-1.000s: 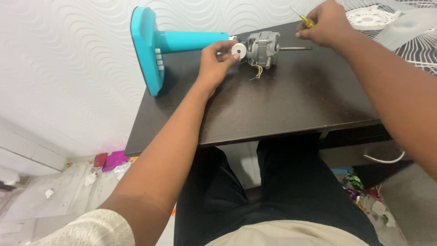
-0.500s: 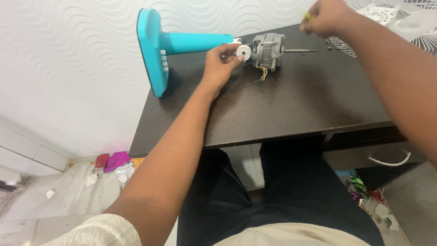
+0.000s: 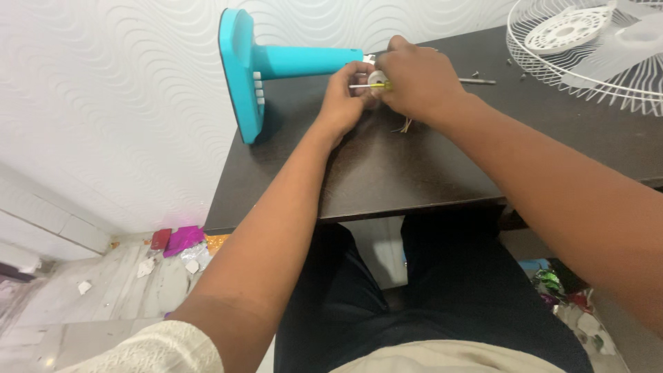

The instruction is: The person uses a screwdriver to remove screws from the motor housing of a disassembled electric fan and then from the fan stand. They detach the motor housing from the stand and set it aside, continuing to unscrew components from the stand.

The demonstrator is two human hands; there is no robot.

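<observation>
A turquoise fan stand (image 3: 276, 65) lies on its side on the dark table (image 3: 442, 166), its flat base toward the wall. At the stand's end sits a grey motor, now mostly hidden behind my hands; only its metal shaft (image 3: 480, 81) and some loose wires (image 3: 402, 126) show. My left hand (image 3: 343, 100) pinches a small white round part (image 3: 376, 78) at the motor's back. My right hand (image 3: 418, 83) covers the motor and grips a yellow-handled screwdriver (image 3: 369, 85), whose tip points left across the white part.
A white wire fan guard (image 3: 587, 48) lies at the table's back right, with small screws (image 3: 514, 68) scattered before it. A patterned white wall stands to the left. Crumpled foil wrappers (image 3: 176, 242) litter the floor under the table's left edge.
My right hand came down from the back right with the screwdriver and now rests over the motor beside my left hand. The view shifted, bringing the fan guard into sight.
</observation>
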